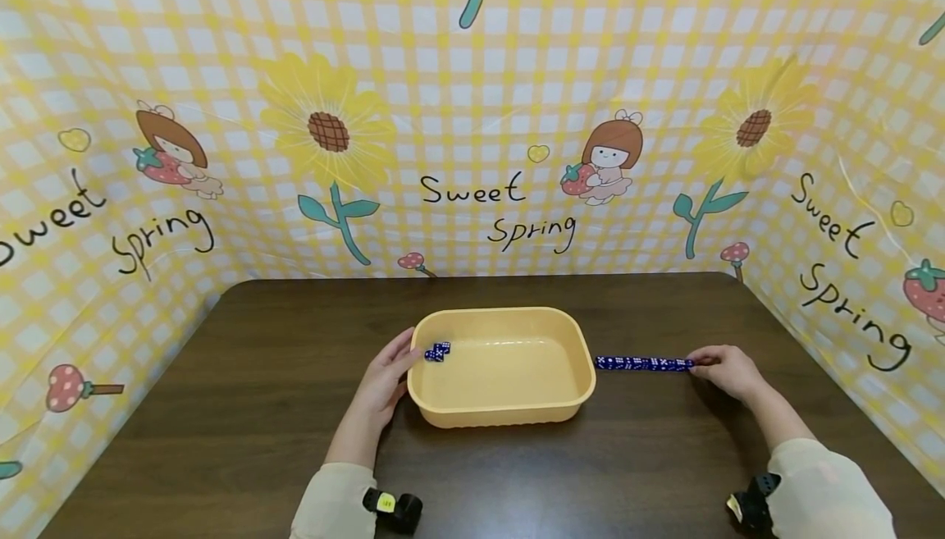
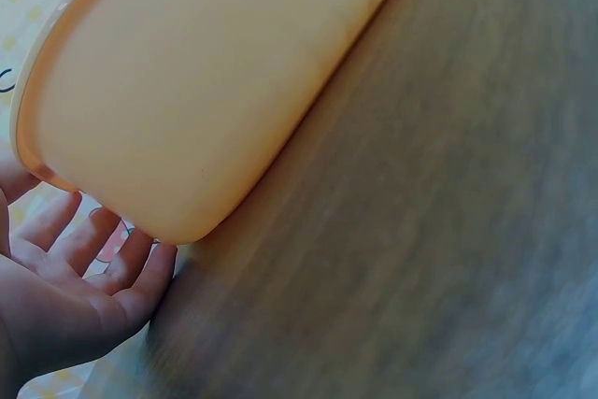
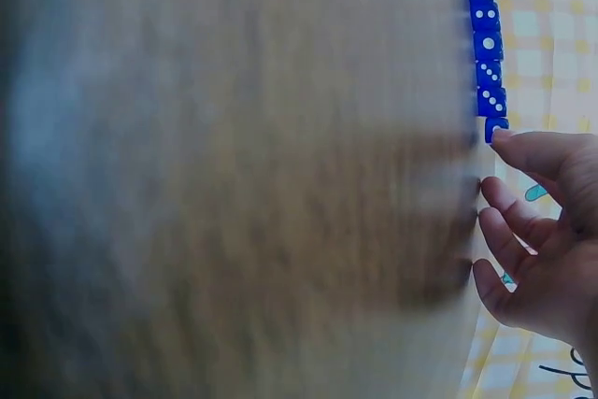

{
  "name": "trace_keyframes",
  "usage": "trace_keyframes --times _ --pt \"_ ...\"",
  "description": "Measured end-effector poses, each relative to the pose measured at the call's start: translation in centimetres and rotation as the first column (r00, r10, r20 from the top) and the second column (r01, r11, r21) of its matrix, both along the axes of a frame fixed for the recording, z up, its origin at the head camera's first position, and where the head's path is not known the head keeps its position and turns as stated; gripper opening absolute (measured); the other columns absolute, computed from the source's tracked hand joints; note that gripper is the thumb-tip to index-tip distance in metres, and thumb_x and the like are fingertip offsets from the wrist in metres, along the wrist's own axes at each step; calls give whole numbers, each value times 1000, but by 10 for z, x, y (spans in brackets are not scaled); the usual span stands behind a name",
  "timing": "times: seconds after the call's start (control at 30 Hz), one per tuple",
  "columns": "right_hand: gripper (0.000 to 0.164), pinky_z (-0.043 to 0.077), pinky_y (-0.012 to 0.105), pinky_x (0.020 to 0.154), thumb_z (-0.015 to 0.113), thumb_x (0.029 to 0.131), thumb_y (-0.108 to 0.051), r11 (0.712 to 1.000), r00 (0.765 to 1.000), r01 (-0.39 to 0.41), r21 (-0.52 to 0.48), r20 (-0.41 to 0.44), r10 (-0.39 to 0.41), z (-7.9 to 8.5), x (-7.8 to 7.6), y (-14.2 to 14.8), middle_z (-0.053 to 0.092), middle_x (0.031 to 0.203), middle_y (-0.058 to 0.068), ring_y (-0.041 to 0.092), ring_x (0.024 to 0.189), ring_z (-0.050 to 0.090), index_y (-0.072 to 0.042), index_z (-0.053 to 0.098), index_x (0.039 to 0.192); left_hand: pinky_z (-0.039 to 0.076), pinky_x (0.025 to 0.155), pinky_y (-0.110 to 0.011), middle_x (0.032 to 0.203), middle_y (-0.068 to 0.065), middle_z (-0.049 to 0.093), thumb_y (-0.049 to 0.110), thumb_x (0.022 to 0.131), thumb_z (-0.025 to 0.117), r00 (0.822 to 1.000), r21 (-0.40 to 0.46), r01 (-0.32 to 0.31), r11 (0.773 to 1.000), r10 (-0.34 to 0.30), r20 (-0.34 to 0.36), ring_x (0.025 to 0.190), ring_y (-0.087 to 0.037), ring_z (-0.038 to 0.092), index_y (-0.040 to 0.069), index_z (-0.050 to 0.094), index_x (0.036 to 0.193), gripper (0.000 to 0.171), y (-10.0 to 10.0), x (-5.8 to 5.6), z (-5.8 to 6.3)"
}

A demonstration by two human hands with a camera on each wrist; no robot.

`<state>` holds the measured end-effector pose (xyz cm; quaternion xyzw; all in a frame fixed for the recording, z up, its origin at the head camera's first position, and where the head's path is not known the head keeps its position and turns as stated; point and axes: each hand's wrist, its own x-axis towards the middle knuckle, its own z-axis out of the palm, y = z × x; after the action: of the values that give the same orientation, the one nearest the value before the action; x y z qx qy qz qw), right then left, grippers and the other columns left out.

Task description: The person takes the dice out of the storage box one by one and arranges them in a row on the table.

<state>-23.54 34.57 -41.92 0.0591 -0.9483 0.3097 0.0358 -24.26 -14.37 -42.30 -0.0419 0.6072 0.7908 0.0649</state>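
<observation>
1. One tub [image 1: 502,419] stands upright on the tabletop [image 1: 258,408].
2. Inside the tub, by its left wall, lies a small cluster of blue dice [image 1: 438,351] – perhaps four, too small to count surely.
3. One straight row of blue dice [image 1: 642,363] runs out from the tub's right side. Seven show in the right wrist view; the full count cannot be told.
4. Two hands are in view. The left hand [image 1: 389,372] grips the tub's left end, thumb over the rim, fingers curved along the outer wall.
5. The right hand [image 1: 727,369], well right of the tub, pinches the end die [image 3: 494,125] between thumb and forefinger; its other fingers are loosely bent. The thumb covers part of that die.
6. Two black cameras [image 1: 399,510] sit at the two pale sleeves [image 1: 335,502], nearer the person than the tub.
7. The tub's right wall blocks the row's near end – just beside it or touching, I cannot tell.
8. Behind the tub hangs a checked cloth [image 1: 458,112] with two whole sunflowers.
</observation>
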Motion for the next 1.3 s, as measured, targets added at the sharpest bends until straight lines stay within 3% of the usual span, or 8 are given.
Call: trace_keyframes --times 0.63,0.87,1.3 --pt "24 38 44 69 63 76 -7 999 1000 11 33 21 -12 3 1 -4 61 85 21 36 82 53 7 61 94 32 87 -40 133 -7 35 11 86 51 1000 -7 -17 1000 17 17 114 -23 37 12 36 131 47 0 -1 -2" --pt "27 41 35 65 62 76 -6 999 998 -2 -38 59 4 6 3 -5 61 87 20 25 77 55 8 59 99 31 89 -40 134 -7 34 11 87 51 1000 -2 -8 1000 8 12 116 -22 35 11 36 132 48 -1 -1 -2" --pt "42 42 43 69 58 81 -18 998 995 -19 -60 98 25 46 -4 -1 55 96 27 38 88 51 12 50 110 32 88 -41 133 -8 35 12 86 51 1000 4 -20 1000 19 21 115 -22 36 12 37 131 47 0 -2 -2"
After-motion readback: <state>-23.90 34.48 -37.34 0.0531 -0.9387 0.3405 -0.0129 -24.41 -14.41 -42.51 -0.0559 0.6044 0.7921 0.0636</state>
